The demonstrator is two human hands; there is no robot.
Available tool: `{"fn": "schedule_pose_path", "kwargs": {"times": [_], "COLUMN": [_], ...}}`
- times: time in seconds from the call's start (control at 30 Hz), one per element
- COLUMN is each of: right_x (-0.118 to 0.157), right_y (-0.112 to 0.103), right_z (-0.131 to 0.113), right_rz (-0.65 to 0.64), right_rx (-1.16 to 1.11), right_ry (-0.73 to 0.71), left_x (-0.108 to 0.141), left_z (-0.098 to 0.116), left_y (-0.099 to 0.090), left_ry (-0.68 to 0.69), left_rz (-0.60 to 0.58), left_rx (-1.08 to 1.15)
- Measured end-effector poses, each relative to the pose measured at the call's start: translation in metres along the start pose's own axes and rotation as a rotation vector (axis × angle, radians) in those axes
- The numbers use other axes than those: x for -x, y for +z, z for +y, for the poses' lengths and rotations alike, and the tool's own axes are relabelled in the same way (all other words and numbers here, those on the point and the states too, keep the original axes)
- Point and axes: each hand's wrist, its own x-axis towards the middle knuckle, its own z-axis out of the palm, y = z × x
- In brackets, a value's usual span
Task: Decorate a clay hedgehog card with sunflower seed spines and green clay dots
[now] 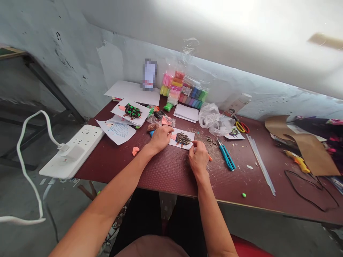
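Note:
A white card lies on the table between my hands. On it is a hedgehog picture with a pink clay face, brown feet and a back of striped seed shells. My left hand is closed at the card's left edge, fingertips by the pink face. At the lower right corner, my right hand has its curled fingers closed on the card's edge. An orange stick-like piece pokes out beside my right hand. Loose seed shells are scattered to the right of the card.
A blue utility knife, scissors, clear glue sticks and a yellow glue gun lie to the right. Packs of coloured clay stand behind. At left are a finished hedgehog card, a blue drawing and a power strip.

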Motion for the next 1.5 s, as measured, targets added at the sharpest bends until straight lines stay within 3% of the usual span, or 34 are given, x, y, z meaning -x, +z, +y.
{"fn": "schedule_pose_path", "kwargs": {"times": [0.17, 0.53, 1.5], "right_x": [-0.002, 0.001, 0.005], "right_y": [0.003, 0.003, 0.011], "right_z": [0.007, 0.001, 0.003], "right_rz": [-0.008, -0.091, -0.029], "right_rx": [-0.017, 0.013, -0.067], "right_ry": [0.083, 0.027, -0.072], "left_x": [0.004, 0.008, 0.015], "left_z": [-0.004, -0.004, 0.001], "left_y": [0.007, 0.012, 0.020], "left_ry": [0.024, 0.222, 0.084], "left_rz": [-0.042, -0.025, -0.081], "left_rx": [-0.102, -0.166, -0.424]}}
